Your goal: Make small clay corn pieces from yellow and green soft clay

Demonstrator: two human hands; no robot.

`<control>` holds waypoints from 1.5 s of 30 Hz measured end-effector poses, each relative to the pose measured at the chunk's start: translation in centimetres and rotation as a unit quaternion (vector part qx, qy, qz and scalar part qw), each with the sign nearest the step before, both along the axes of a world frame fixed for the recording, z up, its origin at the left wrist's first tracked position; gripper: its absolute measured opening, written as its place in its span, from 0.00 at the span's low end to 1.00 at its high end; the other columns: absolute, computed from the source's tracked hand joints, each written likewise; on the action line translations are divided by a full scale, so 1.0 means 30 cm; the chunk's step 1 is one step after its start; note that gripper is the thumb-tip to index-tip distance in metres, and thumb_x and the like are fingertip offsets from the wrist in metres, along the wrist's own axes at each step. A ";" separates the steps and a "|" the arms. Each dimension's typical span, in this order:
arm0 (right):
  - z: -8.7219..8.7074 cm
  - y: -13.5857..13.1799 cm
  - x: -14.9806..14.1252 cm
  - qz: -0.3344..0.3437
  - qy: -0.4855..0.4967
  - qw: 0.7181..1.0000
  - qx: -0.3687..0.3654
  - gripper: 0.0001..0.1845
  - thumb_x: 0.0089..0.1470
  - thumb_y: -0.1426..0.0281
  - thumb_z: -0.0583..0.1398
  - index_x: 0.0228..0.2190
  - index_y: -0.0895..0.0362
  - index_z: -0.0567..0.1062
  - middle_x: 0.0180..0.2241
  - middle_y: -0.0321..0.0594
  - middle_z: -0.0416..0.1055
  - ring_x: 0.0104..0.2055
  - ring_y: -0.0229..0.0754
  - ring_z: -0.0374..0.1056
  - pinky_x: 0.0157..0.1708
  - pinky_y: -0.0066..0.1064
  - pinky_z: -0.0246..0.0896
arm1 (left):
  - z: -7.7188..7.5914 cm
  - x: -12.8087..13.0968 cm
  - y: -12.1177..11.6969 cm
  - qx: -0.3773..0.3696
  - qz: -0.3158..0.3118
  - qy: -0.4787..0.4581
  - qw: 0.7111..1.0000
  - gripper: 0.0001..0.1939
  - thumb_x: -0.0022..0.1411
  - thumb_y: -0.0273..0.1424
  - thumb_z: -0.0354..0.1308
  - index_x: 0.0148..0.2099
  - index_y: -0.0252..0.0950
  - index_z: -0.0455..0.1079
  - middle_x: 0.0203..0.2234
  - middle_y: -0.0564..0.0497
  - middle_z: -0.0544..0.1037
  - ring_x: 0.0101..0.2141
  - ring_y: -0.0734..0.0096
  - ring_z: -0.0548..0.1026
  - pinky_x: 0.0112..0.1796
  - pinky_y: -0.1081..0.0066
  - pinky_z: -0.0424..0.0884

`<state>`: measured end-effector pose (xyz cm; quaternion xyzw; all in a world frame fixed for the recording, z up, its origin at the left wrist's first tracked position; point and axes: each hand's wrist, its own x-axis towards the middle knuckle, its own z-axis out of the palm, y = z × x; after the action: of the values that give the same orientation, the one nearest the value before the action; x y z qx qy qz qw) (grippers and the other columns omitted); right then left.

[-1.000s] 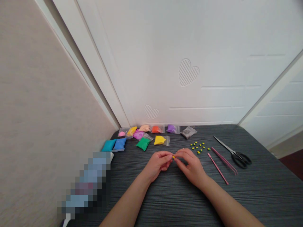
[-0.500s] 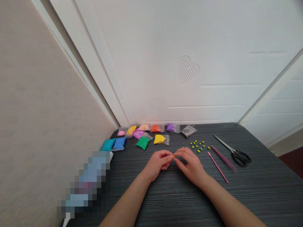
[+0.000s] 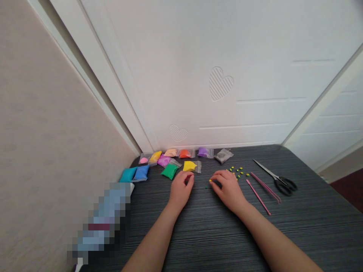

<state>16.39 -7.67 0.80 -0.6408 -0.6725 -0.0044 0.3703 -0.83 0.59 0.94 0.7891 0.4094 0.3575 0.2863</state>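
My right hand (image 3: 228, 189) pinches a tiny yellow clay piece (image 3: 210, 180) between thumb and fingertips, just above the table. My left hand (image 3: 181, 189) is apart from it, at the near edge of a bag of yellow clay (image 3: 189, 166). Its fingers are curled, with thumb and index tips close together; whatever may be between them cannot be made out. A green speck (image 3: 206, 187) lies on the dark table between the hands. Behind my right hand are several small yellow-and-green clay pieces (image 3: 241, 173), some of them hidden by it. A bag of green clay (image 3: 169, 171) lies left of the yellow one.
On the right lie a pink clay tool (image 3: 258, 197), pink tweezers (image 3: 266, 187) and black-handled scissors (image 3: 275, 176). Along the back are bags of orange clay (image 3: 185, 153), purple clay (image 3: 203, 152) and grey clay (image 3: 224, 156). Blue bags (image 3: 141, 173) and a blurred-out object (image 3: 103, 219) are at left.
My hands, together around the small yellow piece before, have parted. My left hand has moved left and back towards the yellow bag; my right hand keeps the piece. The view has shifted slightly.
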 end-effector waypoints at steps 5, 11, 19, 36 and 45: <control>-0.026 0.007 0.008 -0.015 -0.025 0.999 -0.025 0.05 0.47 0.67 0.57 0.29 0.53 0.72 0.34 0.40 0.68 0.40 0.44 0.61 0.42 0.42 0.53 | -0.010 0.016 -0.020 0.065 -0.094 0.086 0.990 0.10 0.57 0.32 0.50 0.38 0.38 0.71 0.33 0.49 0.72 0.38 0.67 0.65 0.43 0.67 0.60; -0.032 0.004 0.004 -0.031 -0.041 0.998 -0.034 0.05 0.48 0.67 0.57 0.28 0.52 0.73 0.34 0.40 0.68 0.42 0.44 0.60 0.44 0.44 0.51 | -0.020 0.047 -0.049 0.066 -0.153 0.160 0.973 0.10 0.55 0.32 0.53 0.40 0.41 0.72 0.32 0.49 0.72 0.37 0.66 0.64 0.40 0.66 0.60; -0.023 -0.002 0.005 -0.032 -0.052 0.997 -0.044 0.04 0.47 0.67 0.58 0.28 0.52 0.73 0.36 0.40 0.68 0.43 0.45 0.60 0.46 0.45 0.49 | -0.028 0.050 -0.038 0.049 -0.141 0.152 0.977 0.08 0.57 0.30 0.50 0.33 0.37 0.70 0.30 0.49 0.71 0.35 0.67 0.65 0.38 0.67 0.60; -0.018 0.007 -0.017 -0.047 -0.054 0.996 -0.057 0.06 0.49 0.66 0.56 0.29 0.53 0.72 0.36 0.40 0.68 0.44 0.45 0.59 0.49 0.46 0.44 | -0.042 0.040 -0.033 -0.044 -0.076 0.024 0.996 0.10 0.51 0.27 0.54 0.38 0.38 0.66 0.29 0.53 0.70 0.32 0.72 0.68 0.35 0.71 0.64; -0.026 0.018 -0.037 -0.055 -0.054 0.994 -0.074 0.06 0.50 0.66 0.55 0.29 0.52 0.72 0.36 0.36 0.68 0.44 0.43 0.58 0.50 0.43 0.40 | -0.030 0.041 -0.034 -0.049 -0.062 0.026 0.997 0.11 0.58 0.33 0.48 0.42 0.38 0.67 0.34 0.51 0.74 0.33 0.73 0.70 0.36 0.71 0.66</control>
<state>15.28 -7.12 0.01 -0.7014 -0.6534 -0.0098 0.2847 0.38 -0.45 0.03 0.8071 0.3842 0.2976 0.3353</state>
